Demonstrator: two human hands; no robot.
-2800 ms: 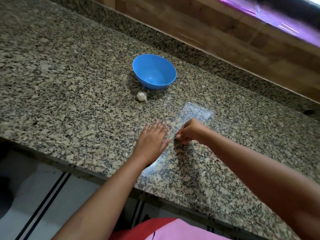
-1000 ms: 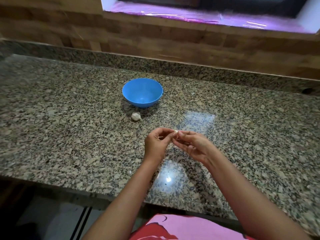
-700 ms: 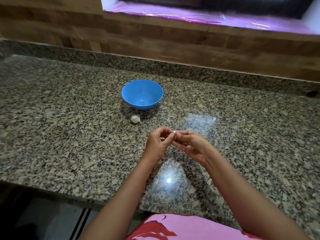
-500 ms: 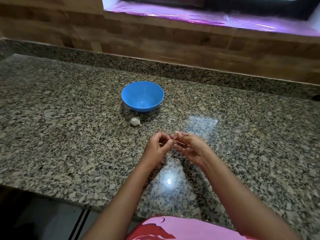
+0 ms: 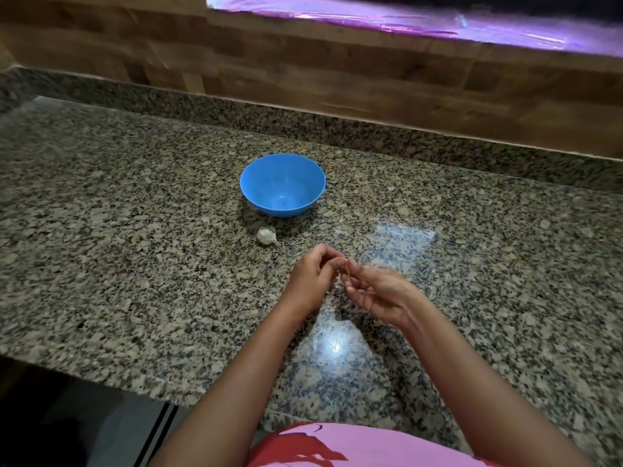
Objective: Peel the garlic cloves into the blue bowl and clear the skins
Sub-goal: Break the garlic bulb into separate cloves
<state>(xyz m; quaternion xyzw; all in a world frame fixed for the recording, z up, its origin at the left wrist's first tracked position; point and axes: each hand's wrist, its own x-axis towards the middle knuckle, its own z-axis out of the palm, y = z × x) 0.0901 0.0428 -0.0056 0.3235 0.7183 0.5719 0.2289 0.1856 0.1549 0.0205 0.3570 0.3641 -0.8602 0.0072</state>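
Frame centre, left hand (image 5: pixel 312 279) and right hand (image 5: pixel 376 293) both pinch a garlic clove (image 5: pixel 343 264), almost hidden between them, I cannot tell its axis, garlic bulb (image 5: pixel 265 235) just below blue bowl (image 5: pixel 282 200), stem pointing lower right.

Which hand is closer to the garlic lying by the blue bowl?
The left hand: it sits just near and right of the garlic, while the right hand is farther right. Both pinch a small pale piece between them.
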